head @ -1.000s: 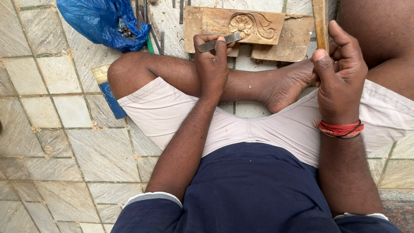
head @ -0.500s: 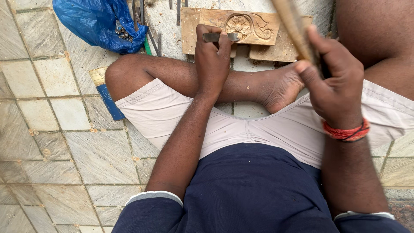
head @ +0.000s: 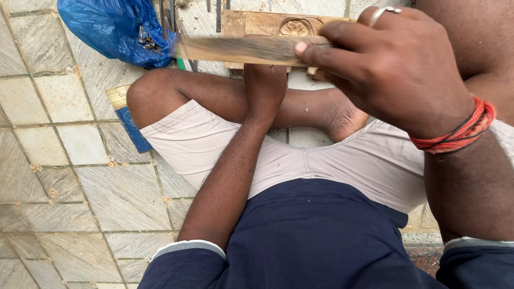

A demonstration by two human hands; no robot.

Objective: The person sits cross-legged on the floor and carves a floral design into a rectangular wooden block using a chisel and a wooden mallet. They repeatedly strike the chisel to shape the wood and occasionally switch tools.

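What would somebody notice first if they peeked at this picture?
Probably the big right hand up close at the upper right, swinging a blurred wooden stick sideways across the top. Under the stick, the left hand rests by a carved wooden panel on the tiled floor. A bright blue plastic bag lies top left.

stick: flat, wooden, motion-blurred, held level, crossing above panel | panel: wooden, carved floral relief, lying flat on tiled floor, partly hidden
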